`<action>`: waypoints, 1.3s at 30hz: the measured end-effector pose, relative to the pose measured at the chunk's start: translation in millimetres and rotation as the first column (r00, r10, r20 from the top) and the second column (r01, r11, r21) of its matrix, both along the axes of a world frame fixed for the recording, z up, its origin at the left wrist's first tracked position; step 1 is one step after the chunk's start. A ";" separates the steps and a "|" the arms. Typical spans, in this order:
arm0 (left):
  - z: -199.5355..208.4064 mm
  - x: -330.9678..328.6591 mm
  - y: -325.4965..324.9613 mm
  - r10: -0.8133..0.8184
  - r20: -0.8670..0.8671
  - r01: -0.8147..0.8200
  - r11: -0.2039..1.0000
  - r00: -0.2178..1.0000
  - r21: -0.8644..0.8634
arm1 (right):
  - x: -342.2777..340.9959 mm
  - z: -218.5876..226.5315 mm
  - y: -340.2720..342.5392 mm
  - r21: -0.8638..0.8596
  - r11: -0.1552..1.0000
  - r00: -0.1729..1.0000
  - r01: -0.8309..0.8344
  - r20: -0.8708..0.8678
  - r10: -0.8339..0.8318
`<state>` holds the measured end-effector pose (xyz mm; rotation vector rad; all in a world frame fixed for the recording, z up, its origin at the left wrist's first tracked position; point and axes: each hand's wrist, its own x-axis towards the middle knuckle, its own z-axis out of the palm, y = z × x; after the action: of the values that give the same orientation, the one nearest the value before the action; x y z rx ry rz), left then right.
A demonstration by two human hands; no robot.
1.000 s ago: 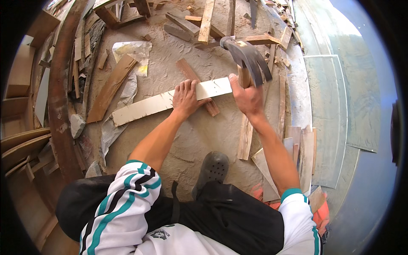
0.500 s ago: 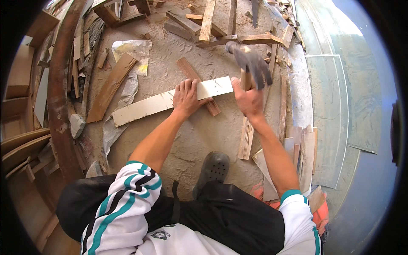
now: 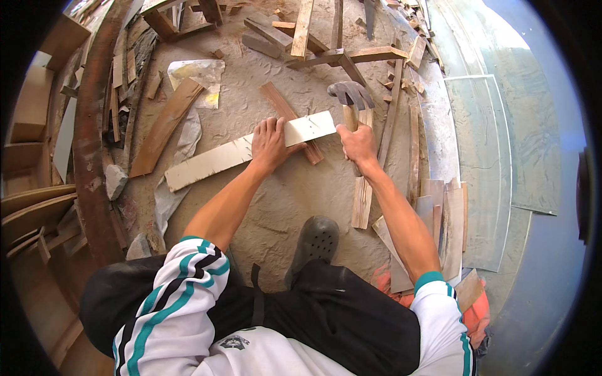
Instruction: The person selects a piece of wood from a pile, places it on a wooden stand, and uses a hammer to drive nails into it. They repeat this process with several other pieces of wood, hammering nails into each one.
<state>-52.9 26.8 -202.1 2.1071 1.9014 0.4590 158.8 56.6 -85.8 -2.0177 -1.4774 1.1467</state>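
My left hand (image 3: 269, 145) grips a long white-faced wooden board (image 3: 210, 161), fingers over its far edge and thumb along the near side. Small dark nails or splinters show on the board's face and edge. Beneath the board a reddish-brown wood strip (image 3: 279, 99) lies crosswise on the ground. In my closed right hand (image 3: 360, 146) is a claw hammer (image 3: 350, 116), held by its wooden handle, with the dark metal head raised just beyond the board's right end. Part of the handle is hidden by my fingers.
A brown plank (image 3: 166, 128) lies at left near a rusty beam (image 3: 89, 138). Nailed wood pieces (image 3: 376, 54) and offcuts lie at the far side. On the right are glass sheets (image 3: 480, 169) and stacked boards (image 3: 451, 219). My shoe (image 3: 318, 241) stands on the sandy ground.
The hammer and my right hand have shifted slightly left, and the hammer head has turned from a blurred, tilted pose. My left hand stays on the board, which has moved a little left.
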 end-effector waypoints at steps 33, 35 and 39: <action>2.3 0.0 -6.1 0.079 -0.005 -0.079 0.997 0.997 0.011 | -28.3 4.7 -14.4 0.548 0.790 0.946 -0.274 0.007 0.324; 1.3 3.5 -5.3 0.068 0.013 -0.068 0.997 0.998 0.025 | -21.2 -27.0 -19.8 0.135 0.943 0.939 -0.304 0.210 0.273; 5.7 -0.5 2.8 0.078 0.001 -0.078 0.996 0.997 0.047 | -18.0 -28.9 -2.1 0.067 0.934 0.899 -0.350 0.304 0.315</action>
<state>-53.4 29.6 -196.3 2.0675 1.9982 0.5246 140.8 54.5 -114.7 -1.9606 -2.0525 0.8775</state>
